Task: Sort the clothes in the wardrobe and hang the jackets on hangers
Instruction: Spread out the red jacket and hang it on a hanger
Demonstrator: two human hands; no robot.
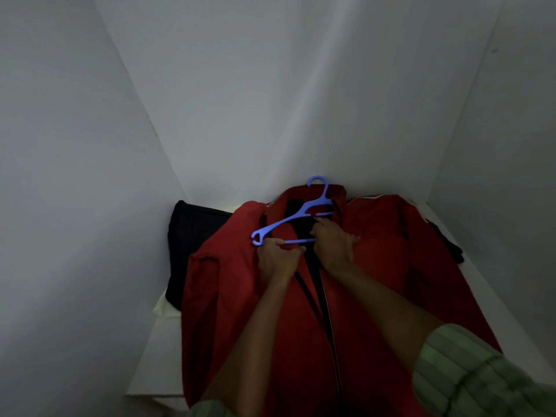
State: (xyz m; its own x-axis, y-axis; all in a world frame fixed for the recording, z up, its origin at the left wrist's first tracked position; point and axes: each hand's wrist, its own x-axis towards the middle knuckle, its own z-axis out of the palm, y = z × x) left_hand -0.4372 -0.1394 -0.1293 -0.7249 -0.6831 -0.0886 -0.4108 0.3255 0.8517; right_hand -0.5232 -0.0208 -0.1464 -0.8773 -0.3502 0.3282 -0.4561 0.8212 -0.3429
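Left hand [278, 260] grips hanger [296, 219] bar w/ jacket [376, 266] edge; right hand [332, 243] pinches collar. Hanger going in; next prob. tuck rt arm under shoulder.

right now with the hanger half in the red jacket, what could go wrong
1. The hanger has only its right end under the collar; its left end sticks out bare, so lifting now could let the jacket slide off.
2. The left hand grips the hanger's bar together with fabric, which could bunch the shoulder.
3. The jacket overlaps a dark garment, which may drag along when it is lifted.
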